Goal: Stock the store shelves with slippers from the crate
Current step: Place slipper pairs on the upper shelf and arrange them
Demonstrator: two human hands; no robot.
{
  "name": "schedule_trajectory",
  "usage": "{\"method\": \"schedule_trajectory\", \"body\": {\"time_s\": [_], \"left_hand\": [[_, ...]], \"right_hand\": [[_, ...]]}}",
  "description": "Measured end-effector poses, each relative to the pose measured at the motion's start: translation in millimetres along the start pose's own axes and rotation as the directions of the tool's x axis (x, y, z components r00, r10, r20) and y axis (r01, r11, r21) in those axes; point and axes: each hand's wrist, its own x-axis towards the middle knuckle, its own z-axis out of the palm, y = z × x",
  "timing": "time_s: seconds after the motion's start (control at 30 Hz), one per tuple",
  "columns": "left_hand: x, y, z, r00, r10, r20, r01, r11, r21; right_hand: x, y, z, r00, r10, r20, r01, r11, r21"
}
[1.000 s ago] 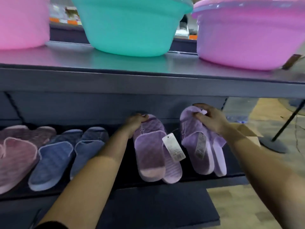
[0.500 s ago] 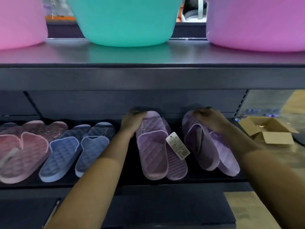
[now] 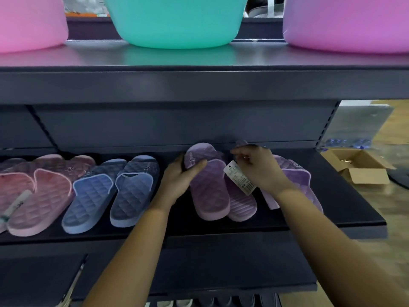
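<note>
Grips the strap of the lilac quilted foam slipper (image 3: 209, 189) with the left hand (image 3: 181, 182), grip clamped, midway along the dark metal shelf (image 3: 343, 196) near its back edge; cannot tell the right hand (image 3: 259, 171) grip, curled over the white paper tag (image 3: 240, 179). Risks tearing that tag, or nudging the neighbouring purple slipper (image 3: 296, 176) rightward. Beyond the right edge, open brown cardboard box (image 3: 365, 177), contents unclear.
</note>
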Motion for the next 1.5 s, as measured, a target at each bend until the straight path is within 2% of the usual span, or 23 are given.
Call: {"method": "schedule_trajectory", "body": {"time_s": [0.1,0.2,0.37,0.5,0.57,0.7,0.87,0.97,1.07,1.13,1.17,1.2,1.27,1.33,1.4,1.43,1.5], "left_hand": [[0,-7,-14,0.998,-0.016,-0.069,0.017,1.0,0.026],[-1,-16,-32,0.995,-0.024,-0.095,0.027,0.999,0.029],[-9,-19,-37,0.994,-0.002,-0.106,0.011,0.996,0.083],[-13,-17,-41,0.981,-0.092,-0.174,0.086,0.995,-0.04],[-15,-11,-46,0.973,-0.124,-0.197,0.111,0.991,-0.077],[-16,2,-58,0.974,-0.086,-0.211,0.076,0.995,-0.059],[-17,1,-64,0.978,-0.05,-0.203,0.048,0.999,-0.019],[-18,-1,-63,0.971,-0.079,-0.227,0.057,0.993,-0.103],[-16,1,-69,0.966,-0.078,-0.247,0.042,0.988,-0.149],[-14,9,-74,0.96,-0.069,-0.271,0.023,0.985,-0.169],[-13,13,-76,0.958,-0.063,-0.28,0.01,0.983,-0.185],[-11,15,-78,0.958,-0.058,-0.282,-0.001,0.979,-0.204],[-10,19,-81,0.959,-0.05,-0.278,-0.017,0.972,-0.233],[-10,23,-81,0.961,-0.044,-0.273,-0.025,0.969,-0.246],[-8,26,-80,0.96,-0.037,-0.277,-0.034,0.968,-0.249],[-7,28,-79,0.959,-0.036,-0.281,-0.037,0.967,-0.25],[-4,32,-77,0.959,-0.041,-0.28,-0.032,0.968,-0.251]], "right_hand": [[-6,-10,1,0.997,-0.066,-0.043,0.063,0.995,-0.071],[-14,-18,9,0.988,-0.152,0.014,0.152,0.981,-0.121],[-17,-13,38,0.98,-0.052,0.194,0.097,0.968,-0.23],[-18,-1,46,0.985,0.068,0.16,-0.022,0.962,-0.274],[-17,2,45,0.977,0.125,0.171,-0.083,0.969,-0.232],[-15,7,33,0.976,0.157,0.149,-0.146,0.986,-0.082],[-13,13,28,0.948,0.23,0.219,-0.253,0.964,0.083],[-11,14,27,0.949,0.232,0.212,-0.281,0.929,0.243],[-4,4,21,0.982,0.153,0.11,-0.18,0.938,0.298],[0,-12,21,1.0,0.01,-0.029,-0.007,0.997,0.08],[1,-20,23,0.988,-0.117,-0.105,0.112,0.992,-0.053],[0,-25,28,0.962,-0.23,-0.145,0.215,0.97,-0.111],[-3,-33,37,0.951,-0.296,-0.088,0.297,0.955,-0.004],[-7,-35,39,0.966,-0.256,0.027,0.248,0.955,0.164],[-5,-36,36,0.983,-0.179,0.05,0.155,0.938,0.311],[-3,-37,33,0.993,-0.098,0.07,0.056,0.892,0.448],[-2,-40,28,0.981,0.018,0.194,-0.153,0.687,0.711]]}}
